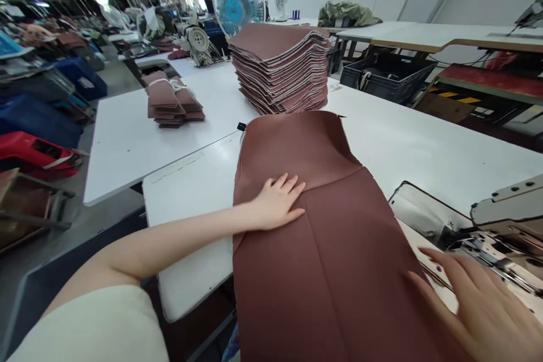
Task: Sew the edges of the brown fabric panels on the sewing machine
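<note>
A large reddish-brown sewn panel (339, 249), looking like leather or coated fabric, lies along the white table and hangs toward me. Seams run across and down it. My left hand (278, 203) rests flat on the panel near the cross seam, fingers spread. At the lower right, my right hand (479, 300) is slightly blurred, with thumb and fingers apart, at the panel's right edge beside the sewing machine (504, 237). Whether it touches the panel I cannot tell. Beyond the panel's far end stands a tall stack of brown pieces (282, 68).
A smaller tied bundle of brown pieces (172, 99) sits on the white table (119, 141) at left. Behind the stack stands a fan (237, 0). A dark crate (388, 76) is at the right, and a red chair-like object (38, 153) at far left.
</note>
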### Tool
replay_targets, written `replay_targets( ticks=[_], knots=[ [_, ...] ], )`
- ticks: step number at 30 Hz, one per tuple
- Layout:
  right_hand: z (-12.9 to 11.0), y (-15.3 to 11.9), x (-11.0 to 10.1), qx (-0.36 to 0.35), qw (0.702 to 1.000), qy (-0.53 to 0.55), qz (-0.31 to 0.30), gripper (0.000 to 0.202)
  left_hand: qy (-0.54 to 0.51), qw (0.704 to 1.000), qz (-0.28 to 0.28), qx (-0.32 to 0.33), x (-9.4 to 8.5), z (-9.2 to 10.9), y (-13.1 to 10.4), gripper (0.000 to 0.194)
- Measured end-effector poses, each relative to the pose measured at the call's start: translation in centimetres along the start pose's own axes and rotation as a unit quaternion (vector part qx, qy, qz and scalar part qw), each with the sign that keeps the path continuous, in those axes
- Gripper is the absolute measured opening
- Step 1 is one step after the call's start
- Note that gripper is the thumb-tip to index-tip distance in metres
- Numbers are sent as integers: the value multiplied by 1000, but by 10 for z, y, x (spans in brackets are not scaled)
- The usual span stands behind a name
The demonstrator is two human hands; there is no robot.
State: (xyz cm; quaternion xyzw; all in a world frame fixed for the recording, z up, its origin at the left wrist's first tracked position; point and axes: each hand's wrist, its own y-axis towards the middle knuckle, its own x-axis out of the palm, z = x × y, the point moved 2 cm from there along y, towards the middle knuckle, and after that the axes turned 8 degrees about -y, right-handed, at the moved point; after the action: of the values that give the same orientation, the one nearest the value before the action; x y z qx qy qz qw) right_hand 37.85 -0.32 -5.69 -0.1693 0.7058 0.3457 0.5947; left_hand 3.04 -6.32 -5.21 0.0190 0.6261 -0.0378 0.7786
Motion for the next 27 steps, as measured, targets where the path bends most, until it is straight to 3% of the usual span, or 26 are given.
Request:
replay_targets(
  ticks=[2, 4, 7, 8, 10, 13, 14, 16, 18, 19, 21, 23, 27],
  knots=[
    [-18, 30, 4, -72, 997, -21, 4, 53, 3, 1000, -3, 0, 13, 6, -9, 68],
    [-34, 57, 16, -129, 990, -46, 16, 54, -1, 999, -12, 30, 15, -5, -2, 68],
    [-56, 80, 37, -154, 986, -69, 1, 51, -24, 994, -30, 103, -2, -48, 24, 62],
    [-65, 80, 41, -161, 984, -72, -9, 49, -41, 994, -23, 99, -11, -66, 31, 56],
    [-87, 70, 42, -187, 980, -73, -11, 46, -62, 997, 43, 30, -27, -99, 36, 52],
    [-114, 44, 28, -225, 972, -65, 33, 45, -85, 984, 140, -65, -41, -127, 18, 54],
    [-119, 38, 21, -233, 970, -57, 48, 43, -138, 969, 170, -117, -42, -132, 7, 57],
    [-122, 37, 9, -245, 967, -30, 56, 38, -280, 906, 205, -241, -42, -141, -13, 63],
    [-121, 52, 2, -260, 965, 0, 21, 37, -402, 833, 182, -332, -39, -145, -26, 59],
    [-121, 64, 1, -269, 963, 12, -6, 40, -436, 815, 153, -350, -39, -145, -29, 55],
    [-123, 92, 5, -281, 958, 29, -43, 46, -492, 789, 86, -357, -41, -143, -30, 49],
    [-128, 117, 16, -284, 957, 43, -43, 39, -549, 758, 19, -352, -43, -137, -29, 44],
    [-139, 134, 48, -281, 959, 40, -25, 40, -623, 710, -54, -324, -45, -119, -32, 43]
  ],
)
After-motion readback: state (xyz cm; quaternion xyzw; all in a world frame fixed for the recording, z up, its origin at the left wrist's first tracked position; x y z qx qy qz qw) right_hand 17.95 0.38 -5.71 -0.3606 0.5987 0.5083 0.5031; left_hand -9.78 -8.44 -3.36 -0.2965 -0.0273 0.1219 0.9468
